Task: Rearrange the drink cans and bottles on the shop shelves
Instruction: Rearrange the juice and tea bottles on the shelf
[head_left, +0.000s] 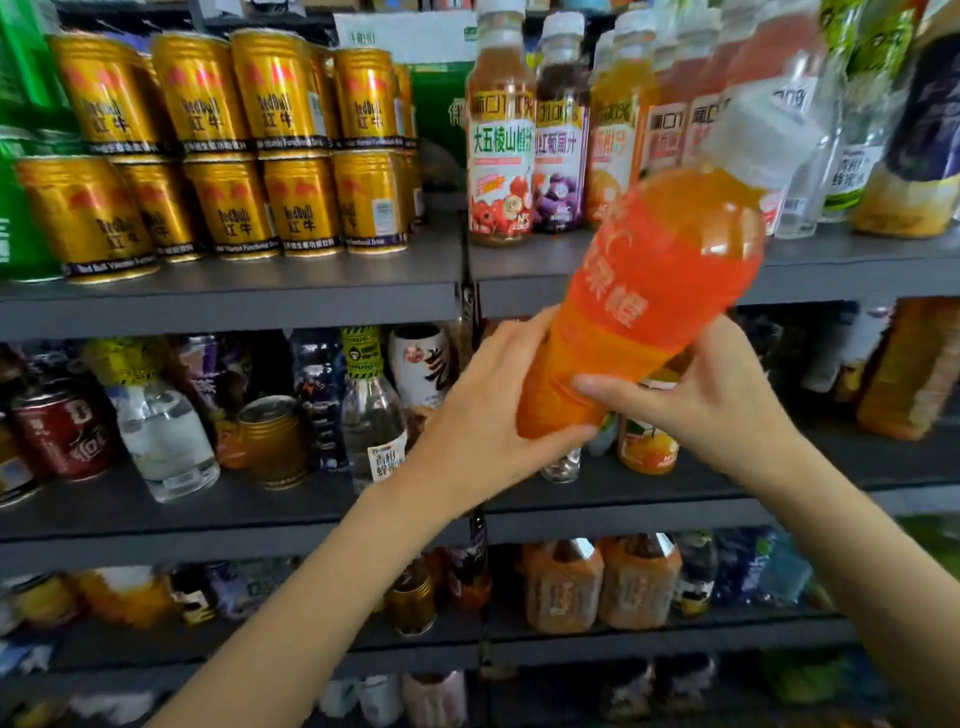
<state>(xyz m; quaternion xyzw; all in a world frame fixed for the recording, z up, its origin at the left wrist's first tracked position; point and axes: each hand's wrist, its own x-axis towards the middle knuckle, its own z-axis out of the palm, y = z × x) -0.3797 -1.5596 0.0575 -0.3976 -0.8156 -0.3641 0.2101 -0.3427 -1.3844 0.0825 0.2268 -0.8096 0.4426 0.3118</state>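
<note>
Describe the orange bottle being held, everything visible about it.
The orange bottle looks like clear plastic filled with orange drink, wrapped in an orange-red label with pale characters and topped by a white cap. It is tilted, cap up and to the right, in front of the upper shelf. The left hand and right hand grip its lower end.

You face dark grey shelving (228, 304) that fills the frame in four tiers, split by a vertical upright (470, 312) near the centre. Light falls brightest on the upper tier; the lowest tiers sit dim.
</note>
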